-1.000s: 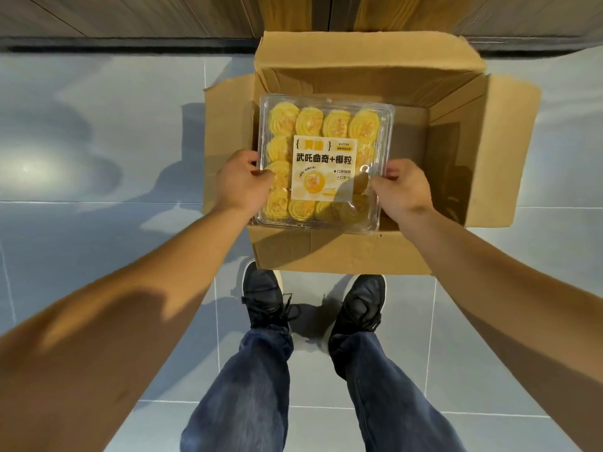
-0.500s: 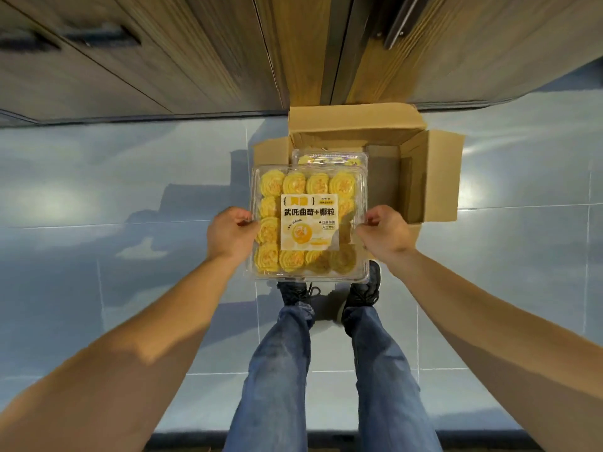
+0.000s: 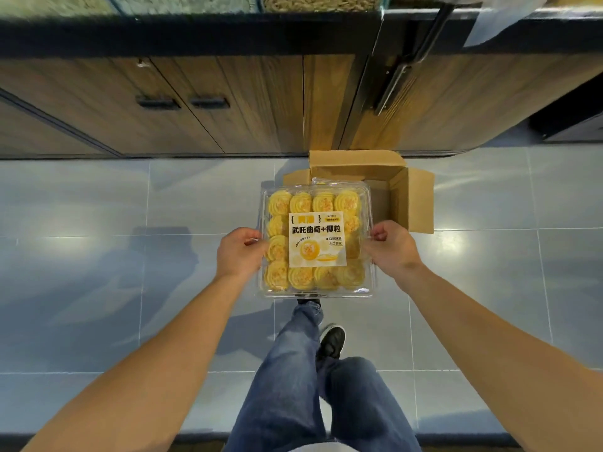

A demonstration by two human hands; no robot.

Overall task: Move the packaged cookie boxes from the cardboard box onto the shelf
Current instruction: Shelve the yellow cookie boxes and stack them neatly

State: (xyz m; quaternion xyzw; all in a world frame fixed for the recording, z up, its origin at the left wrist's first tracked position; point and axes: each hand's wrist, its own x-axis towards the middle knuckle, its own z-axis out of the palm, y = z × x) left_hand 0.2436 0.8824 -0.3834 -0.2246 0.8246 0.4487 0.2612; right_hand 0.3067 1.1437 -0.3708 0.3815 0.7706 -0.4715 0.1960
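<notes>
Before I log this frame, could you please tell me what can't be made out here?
- Head view: the cardboard box interior is mostly hidden by the held cookie box; remaining packs uncountable.
- Shelf: cut off by the top edge, contents blurred.
- Left hand and right hand: fingers beneath the pack are hidden.
- Small label print: unreadable.

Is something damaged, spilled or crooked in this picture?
Nothing stands out. The cookie box is closed and level between the left hand and right hand, cookies in tidy rows. The cardboard box sits open on the floor.

Bare forearms with no sleeves in view, faded blue jeans point(image 3: 313, 396), and black sneakers point(image 3: 332, 340) with pale soles.
</notes>
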